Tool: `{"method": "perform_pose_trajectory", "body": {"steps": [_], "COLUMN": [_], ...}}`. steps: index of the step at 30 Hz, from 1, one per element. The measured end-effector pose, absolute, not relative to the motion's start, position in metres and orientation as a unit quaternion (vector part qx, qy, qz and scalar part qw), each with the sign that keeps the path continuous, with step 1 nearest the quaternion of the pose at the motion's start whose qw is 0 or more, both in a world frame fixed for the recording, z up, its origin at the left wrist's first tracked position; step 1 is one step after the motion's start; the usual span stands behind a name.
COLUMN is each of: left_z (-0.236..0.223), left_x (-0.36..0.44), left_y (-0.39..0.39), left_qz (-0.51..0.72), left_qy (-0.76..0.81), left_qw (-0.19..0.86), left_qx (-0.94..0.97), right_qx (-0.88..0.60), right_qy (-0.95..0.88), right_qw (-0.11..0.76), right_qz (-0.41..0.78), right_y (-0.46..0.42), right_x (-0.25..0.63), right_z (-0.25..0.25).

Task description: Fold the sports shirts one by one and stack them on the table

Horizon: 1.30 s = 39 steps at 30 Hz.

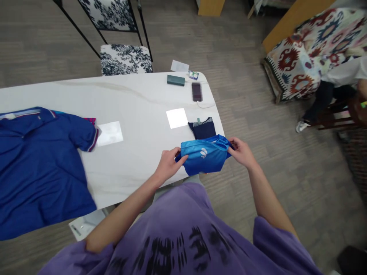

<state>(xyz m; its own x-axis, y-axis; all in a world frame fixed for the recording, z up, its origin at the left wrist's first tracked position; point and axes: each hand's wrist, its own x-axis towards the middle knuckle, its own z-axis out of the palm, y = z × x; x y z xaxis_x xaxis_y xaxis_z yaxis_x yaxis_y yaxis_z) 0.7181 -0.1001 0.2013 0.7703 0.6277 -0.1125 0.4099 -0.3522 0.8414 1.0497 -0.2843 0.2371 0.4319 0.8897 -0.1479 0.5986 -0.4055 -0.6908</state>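
Observation:
A folded bright blue shirt (205, 158) with a small white logo is held between my two hands at the table's near right corner. My left hand (169, 164) grips its left edge, thumb on the front and fingers behind. On the opposite edge, my right hand (241, 152) pinches the fabric near the rolled collar. Just behind it, a dark navy folded garment (204, 130) lies on the table. Far to the left, a dark blue polo shirt (43, 164) is spread out, its lower part hanging over the near edge.
The white table (137, 137) also carries a phone (197, 92) on a cable, a green power bank (176, 80) and a small packet (194, 75). A patterned chair (126, 59) stands behind it. At the right, a person (338, 80) sits by a patterned sofa cover (301, 61).

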Motion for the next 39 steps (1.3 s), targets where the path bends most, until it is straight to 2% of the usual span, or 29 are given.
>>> {"method": "perform_pose_trajectory", "body": {"steps": [2,5,8,10,17,23,27,30,34,39], "left_z": [0.163,0.090,0.027,0.005,-0.008,-0.019,0.003,0.024,0.041,0.037], "left_x": [0.782,0.880,0.960,0.995,1.023,1.016,0.982,0.915,0.777,0.570], "left_y": [-0.086,-0.056,-0.037,-0.038,-0.096,-0.119,-0.124,-0.124,-0.124,-0.119], "left_qz": [0.106,0.070,0.032,0.010,-0.084,-0.119,-0.093,-0.070,-0.081,-0.076], "left_qy": [0.334,0.396,0.487,0.503,0.309,0.299,0.311,0.340,0.449,0.591], "left_qw": [0.491,0.476,0.382,0.323,0.278,0.242,0.245,0.250,0.271,0.285], "left_qx": [0.797,0.782,0.785,0.802,0.906,0.915,0.914,0.904,0.848,0.750], "right_qx": [-0.798,-0.807,-0.834,-0.842,-0.776,-0.777,-0.783,-0.782,-0.752,-0.716], "right_qy": [-0.469,-0.482,-0.476,-0.473,-0.563,-0.561,-0.559,-0.559,-0.585,-0.622], "right_qw": [0.267,0.214,0.137,0.104,0.048,0.006,0.024,0.057,0.073,0.047], "right_qz": [0.269,0.266,0.243,0.236,0.280,0.287,0.274,0.271,0.296,0.313], "right_y": [-0.259,-0.206,-0.166,-0.158,-0.214,-0.232,-0.232,-0.238,-0.244,-0.229], "right_x": [1.118,1.213,1.275,1.290,1.241,1.207,1.190,1.159,1.093,0.975], "right_z": [0.201,0.122,0.044,0.012,0.002,-0.003,0.013,0.028,0.038,0.034]}}
